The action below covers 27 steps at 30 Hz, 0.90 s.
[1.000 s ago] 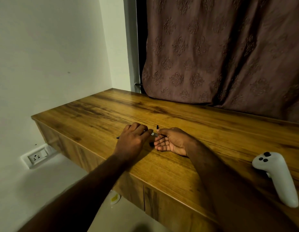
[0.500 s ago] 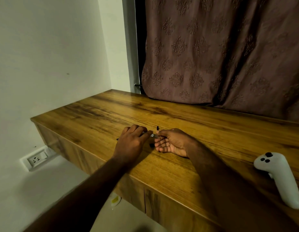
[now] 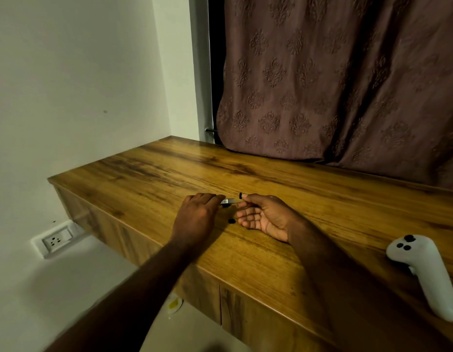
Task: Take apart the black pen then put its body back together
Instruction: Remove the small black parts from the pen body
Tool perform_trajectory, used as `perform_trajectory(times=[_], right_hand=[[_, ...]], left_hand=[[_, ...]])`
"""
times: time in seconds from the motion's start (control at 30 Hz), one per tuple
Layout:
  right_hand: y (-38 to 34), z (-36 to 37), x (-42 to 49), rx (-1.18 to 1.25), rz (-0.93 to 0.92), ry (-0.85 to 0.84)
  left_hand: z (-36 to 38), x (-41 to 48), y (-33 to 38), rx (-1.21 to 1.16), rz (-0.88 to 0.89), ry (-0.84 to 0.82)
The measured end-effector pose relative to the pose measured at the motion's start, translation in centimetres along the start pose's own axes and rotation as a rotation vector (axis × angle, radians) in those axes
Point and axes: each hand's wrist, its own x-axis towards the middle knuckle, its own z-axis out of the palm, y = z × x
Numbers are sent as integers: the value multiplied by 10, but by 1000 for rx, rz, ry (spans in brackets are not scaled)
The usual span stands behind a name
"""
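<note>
Both of my hands rest on the wooden desk [image 3: 271, 250], holding the black pen [image 3: 228, 201] between them. My left hand [image 3: 196, 217] lies palm down, closed over the pen's left part. My right hand [image 3: 264, 217] is palm up, with thumb and forefinger pinching the pen's right end. Only a short pale-labelled stretch of the barrel shows between the hands. A small black pen piece [image 3: 240, 195] stands just behind my right fingertips. Another small black piece [image 3: 231, 221] lies on the desk in front of them.
A white game-style controller [image 3: 423, 273] lies on the desk at the right. A patterned brown curtain [image 3: 334, 85] hangs behind the desk. A wall socket [image 3: 55, 241] sits low on the left wall, and the desk's front edge runs diagonally below my arms.
The hands have stayed together on the pen. The pen tip that stuck out left of my left hand is hidden now; the black piece in front of my right fingers shows more clearly.
</note>
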Motion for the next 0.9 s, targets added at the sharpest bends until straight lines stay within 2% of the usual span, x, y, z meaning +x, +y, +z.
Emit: perform_trajectory(times=[0.17,0.4,0.73,0.9], right_hand=[[2,-1,-1,-7,-71,-29],[6,2,-2,-49,-148,13],[4,1,-2,-165,-324,188],[0,-4,-2,-108,-385,271]], left_hand=[[3,0,-2,-33,-20,17],[5,-1,-3,-37,-26,35],[3,-1,-4,-84,-90,54],[-3,-4,3,-165,-127,108]])
